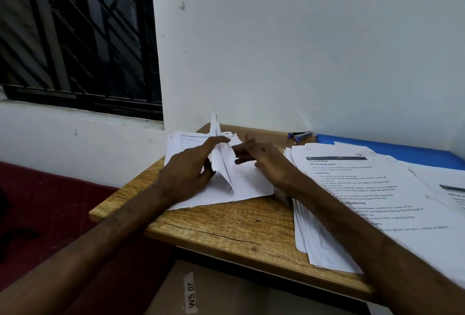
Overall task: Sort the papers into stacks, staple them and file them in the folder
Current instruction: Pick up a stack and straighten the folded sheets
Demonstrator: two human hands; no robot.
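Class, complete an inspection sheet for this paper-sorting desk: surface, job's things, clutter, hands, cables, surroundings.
Surface: wooden desk top, grain cracked, right side covered by papers.
Job's things: small stack of white printed papers at the far left corner, with lifted sheets standing up from it; large fanned stack of white printed papers on the right; blue plastic folder partly under that stack; blue-and-silver stapler by the wall.
Clutter: nothing seen.
Hands: left hand pinches the lifted sheets; right hand is at them, grip unclear.
Cables: nothing seen.
Surroundings: white wall; dark barred window; red surface to the left; cardboard box labelled WS 07 beneath.
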